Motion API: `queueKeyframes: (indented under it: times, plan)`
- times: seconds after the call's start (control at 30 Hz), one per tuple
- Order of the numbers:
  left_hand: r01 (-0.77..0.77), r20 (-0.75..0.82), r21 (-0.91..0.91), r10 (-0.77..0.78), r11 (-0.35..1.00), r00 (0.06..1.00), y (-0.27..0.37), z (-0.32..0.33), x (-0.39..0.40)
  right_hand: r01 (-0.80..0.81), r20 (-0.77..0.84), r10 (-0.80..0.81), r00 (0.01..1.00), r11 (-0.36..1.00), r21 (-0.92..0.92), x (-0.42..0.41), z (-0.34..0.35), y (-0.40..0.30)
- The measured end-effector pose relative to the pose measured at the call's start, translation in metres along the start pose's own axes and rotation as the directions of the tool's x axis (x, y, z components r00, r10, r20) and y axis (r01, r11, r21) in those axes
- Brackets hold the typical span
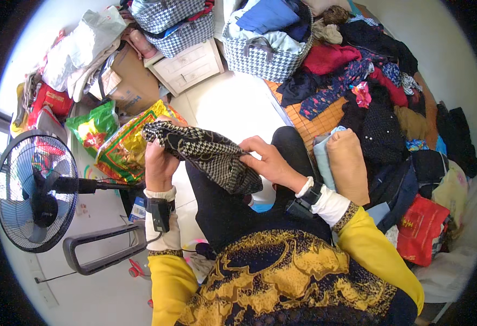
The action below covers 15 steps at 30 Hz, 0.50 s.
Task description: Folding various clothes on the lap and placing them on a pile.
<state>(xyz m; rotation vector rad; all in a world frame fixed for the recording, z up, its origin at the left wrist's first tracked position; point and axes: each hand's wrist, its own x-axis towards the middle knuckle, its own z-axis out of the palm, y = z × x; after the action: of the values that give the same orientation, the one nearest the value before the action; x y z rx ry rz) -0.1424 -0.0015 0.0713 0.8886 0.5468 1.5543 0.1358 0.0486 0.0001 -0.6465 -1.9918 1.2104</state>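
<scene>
A black and beige houndstooth-patterned cloth (216,159) hangs bunched between my two hands, above my lap. My left hand (161,161) grips its upper left end, with the thumb in front and part of the fingers hidden behind the fabric. My right hand (269,161) pinches the right edge between thumb and fingers. Below the cloth are my dark-trousered legs (218,208). To the right of my right hand lie a folded tan garment (348,167) and a folded light-blue garment (324,163), side by side.
A heap of clothes (381,130) covers the woven mat (328,116) at right, beside a red bag (422,230). A houndstooth basket (244,59) of clothes stands ahead. At left are a fan (38,191), a cardboard box (134,79) and a yellow packet (128,142).
</scene>
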Motion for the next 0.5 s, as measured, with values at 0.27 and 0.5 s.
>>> queueKeyframes:
  times: [0.27, 0.5]
  plan:
    - [0.047, -0.295, 0.792, 0.314, 0.608, 0.903, 0.021, 0.001, 0.024, -0.043, -0.376, 0.078, 0.923, 0.994, 0.1, 0.049, -0.052, 0.022]
    - [-0.178, -0.056, 0.9, 0.512, 0.398, 0.857, 0.019, 0.012, 0.043, 0.064, -0.375, -0.148, 0.915, 0.972, -0.228, 0.092, -0.076, 0.023]
